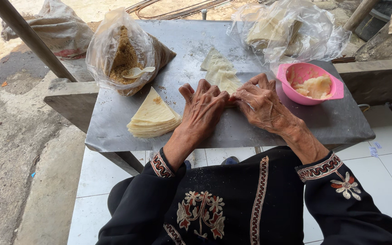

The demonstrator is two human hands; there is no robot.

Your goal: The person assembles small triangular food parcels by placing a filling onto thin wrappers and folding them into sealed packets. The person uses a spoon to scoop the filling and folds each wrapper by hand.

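Steel bench (137, 131): your left hand (203, 106) and right hand (259, 102) press flat on a wrapper (222, 79) mid-bench, fingers together (grip unclear); wrapper stack (153, 118) left, pink bowl (311, 84) right.

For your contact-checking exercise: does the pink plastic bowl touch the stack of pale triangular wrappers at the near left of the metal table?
Apart. The head view shows the pink plastic bowl at the right, the stack of pale triangular wrappers at the left, with both hands between them.
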